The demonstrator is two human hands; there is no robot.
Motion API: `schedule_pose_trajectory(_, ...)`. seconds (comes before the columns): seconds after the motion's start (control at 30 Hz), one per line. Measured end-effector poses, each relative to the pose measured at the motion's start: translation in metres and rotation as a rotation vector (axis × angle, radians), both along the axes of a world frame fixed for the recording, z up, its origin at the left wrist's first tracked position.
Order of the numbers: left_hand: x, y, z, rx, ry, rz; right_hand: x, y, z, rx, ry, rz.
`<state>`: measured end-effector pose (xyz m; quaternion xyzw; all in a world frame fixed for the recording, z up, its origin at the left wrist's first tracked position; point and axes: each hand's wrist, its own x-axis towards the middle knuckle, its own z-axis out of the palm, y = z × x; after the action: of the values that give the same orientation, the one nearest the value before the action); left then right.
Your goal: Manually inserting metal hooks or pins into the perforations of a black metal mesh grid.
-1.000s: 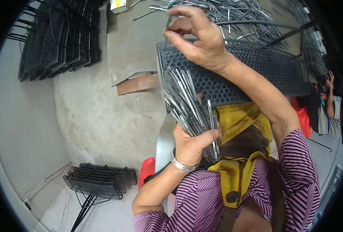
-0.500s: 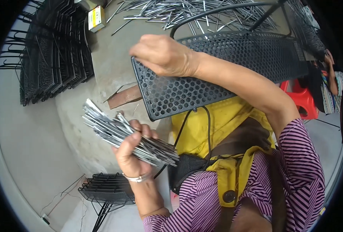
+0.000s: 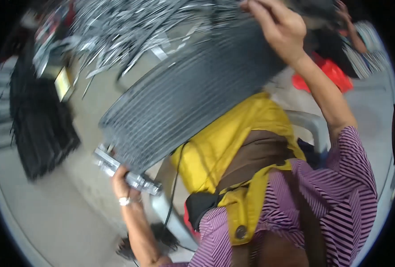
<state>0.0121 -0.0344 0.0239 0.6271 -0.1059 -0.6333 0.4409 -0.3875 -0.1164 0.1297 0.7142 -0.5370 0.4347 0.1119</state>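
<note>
One bundle of slim, silvery metal strips point(image 3: 138, 181) lies across the bare left hand point(image 3: 121, 184), which is wrapped around its middle, an end jutting out on either side. It sits just beside the lower left corner of a long, black, flat panel point(image 3: 184, 93). The bare right hand point(image 3: 287, 32), fingers bent, is at the opposite end; blur hides whether it grips anything.

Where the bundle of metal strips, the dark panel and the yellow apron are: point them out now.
Bundle of metal strips point(image 3: 139, 181): head view, on its lower-right half.
Dark panel point(image 3: 191, 91): head view, on the middle of its face.
Yellow apron point(image 3: 222, 138): head view, on the yellow cloth below the panel.
</note>
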Motion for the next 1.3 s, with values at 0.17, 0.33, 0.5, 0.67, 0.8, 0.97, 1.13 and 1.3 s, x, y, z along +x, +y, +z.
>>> schedule_pose_trajectory(0.17,0.010,-0.019,-0.002,0.052,-0.073,-0.041,-0.228,0.015,-0.046,0.199,-0.463,-0.442)
schedule_pose_trajectory(0.33,0.029,-0.038,-0.033,-0.028,-0.246,-0.182,-0.357,0.045,-0.155,0.584,-0.155,-0.443)
schedule_pose_trajectory(0.5,-0.016,-0.037,0.006,-0.174,-0.371,-0.298,-0.312,0.034,-0.148,0.841,-1.564,-0.275)
schedule_pose_trajectory(0.67,-0.014,-0.038,0.008,-0.166,-0.395,-0.284,-0.331,0.031,-0.169,0.981,-1.607,0.160)
schedule_pose_trajectory(0.8,-0.037,-0.033,0.031,-0.122,-0.556,-0.283,-0.350,0.038,-0.199,0.668,-0.622,0.211)
schedule_pose_trajectory(0.97,-0.017,-0.045,0.000,-0.210,-0.593,-0.280,-0.377,0.027,-0.187,0.762,-1.988,-0.053)
schedule_pose_trajectory(1.13,-0.003,-0.038,-0.006,-0.219,-0.527,-0.260,-0.372,0.010,-0.206,0.860,-1.497,-0.017)
schedule_pose_trajectory(1.3,-0.017,-0.040,-0.008,-0.235,-0.507,-0.230,-0.417,0.036,-0.203,0.879,-1.276,-0.053)
